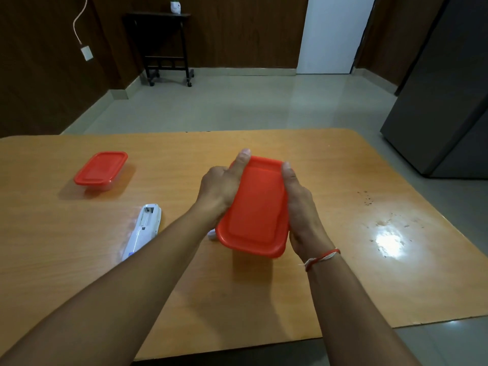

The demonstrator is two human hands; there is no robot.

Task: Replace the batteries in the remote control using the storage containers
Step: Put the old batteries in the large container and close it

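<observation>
Head view: both hands clasp a red-lidded storage container (253, 207), held over the wooden table (343, 180). The left hand (219, 188) curls round its left edge, the right hand (298, 204) round its right, thumbs on the lid. Left of the container lies the white remote control (144, 228), back up, battery bay uncovered. Farther left and beyond sits a second red-lidded container (101, 169), closed. The step looks like opening the held container; next, a lid corner needs prying up.

Dim room, glare on table (390, 240)
</observation>
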